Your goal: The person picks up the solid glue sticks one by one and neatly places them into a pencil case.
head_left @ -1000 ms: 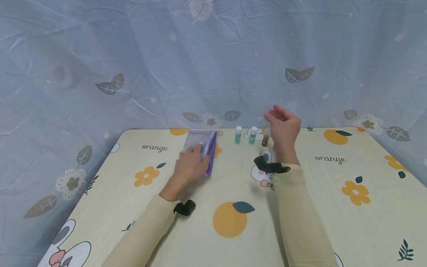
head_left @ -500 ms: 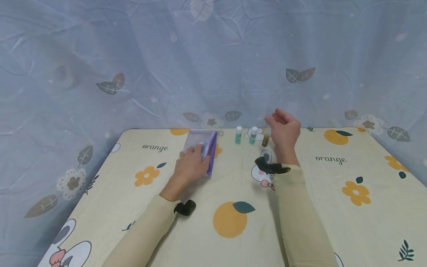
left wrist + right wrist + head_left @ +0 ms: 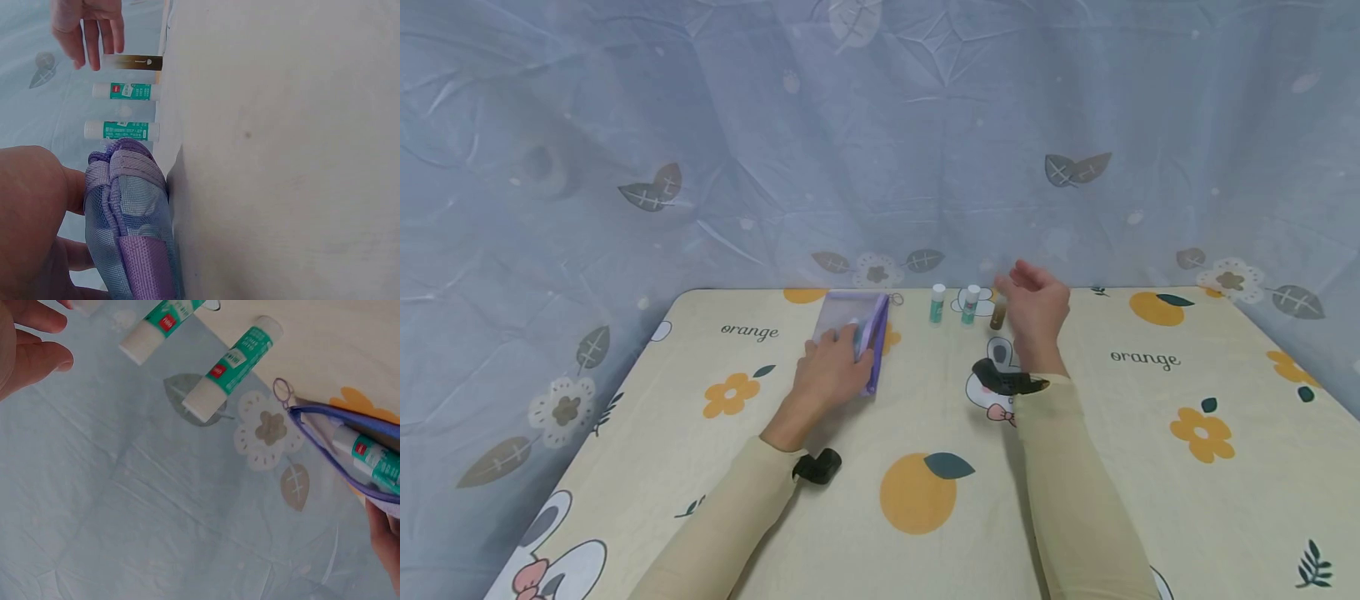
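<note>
My left hand (image 3: 831, 367) grips a purple-edged mesh zip pouch (image 3: 880, 333) from above, fingers bent over its upper side. The pouch's mouth gapes towards the right, and green-and-white glue sticks (image 3: 378, 456) show inside. My right hand (image 3: 1039, 308) hovers at the back of the table beside a brown tube (image 3: 140, 62) with a pale top. Its fingers are loosely bent, with fingertips close to the tube's top and nothing between them. Two glue sticks (image 3: 937, 305) with green labels and white caps stand upright between the pouch and the brown tube.
A patterned cream cloth (image 3: 917, 425) covers the table. Just beyond the back edge hangs a blue-grey curtain (image 3: 880, 167), close behind the tubes. A small zipper-pull ring (image 3: 282, 392) sits at the far corner of the pouch.
My right hand has lowered slightly towards the brown tube. My left hand, the pouch and the standing glue sticks stay in place.
</note>
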Demonstrator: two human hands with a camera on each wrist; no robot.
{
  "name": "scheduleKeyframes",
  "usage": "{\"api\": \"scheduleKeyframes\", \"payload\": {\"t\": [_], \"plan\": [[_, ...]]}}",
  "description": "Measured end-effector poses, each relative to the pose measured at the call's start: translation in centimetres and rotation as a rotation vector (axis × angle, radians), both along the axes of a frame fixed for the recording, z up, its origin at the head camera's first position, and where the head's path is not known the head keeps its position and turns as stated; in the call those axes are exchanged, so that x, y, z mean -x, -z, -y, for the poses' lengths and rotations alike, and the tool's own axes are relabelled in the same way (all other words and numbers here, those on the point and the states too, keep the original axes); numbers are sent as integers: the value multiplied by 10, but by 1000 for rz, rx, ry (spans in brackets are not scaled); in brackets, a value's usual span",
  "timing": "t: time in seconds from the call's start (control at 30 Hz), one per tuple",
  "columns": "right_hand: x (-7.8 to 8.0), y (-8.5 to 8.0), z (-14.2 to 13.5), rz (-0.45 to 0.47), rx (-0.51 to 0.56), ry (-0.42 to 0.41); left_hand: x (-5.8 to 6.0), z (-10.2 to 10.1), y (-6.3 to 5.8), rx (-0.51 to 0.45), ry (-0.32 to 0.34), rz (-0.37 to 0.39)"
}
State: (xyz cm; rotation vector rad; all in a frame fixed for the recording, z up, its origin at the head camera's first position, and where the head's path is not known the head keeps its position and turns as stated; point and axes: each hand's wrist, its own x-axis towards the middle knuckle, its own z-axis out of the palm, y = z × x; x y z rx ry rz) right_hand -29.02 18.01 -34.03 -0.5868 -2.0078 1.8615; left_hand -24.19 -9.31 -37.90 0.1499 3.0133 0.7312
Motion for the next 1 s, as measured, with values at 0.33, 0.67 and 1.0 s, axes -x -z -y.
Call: {"api": "scheduleKeyframes", "payload": {"t": [0.33,0.67,1.0], "plan": [[5,16,-1,77,-43,10,-1,0,-2,-5,3,9],[8,27,-2,150,-74,9,-1,0,-2,0,3,1],[7,36,-1,148,-90,23,-2,0,-2,0,8,2]]}}
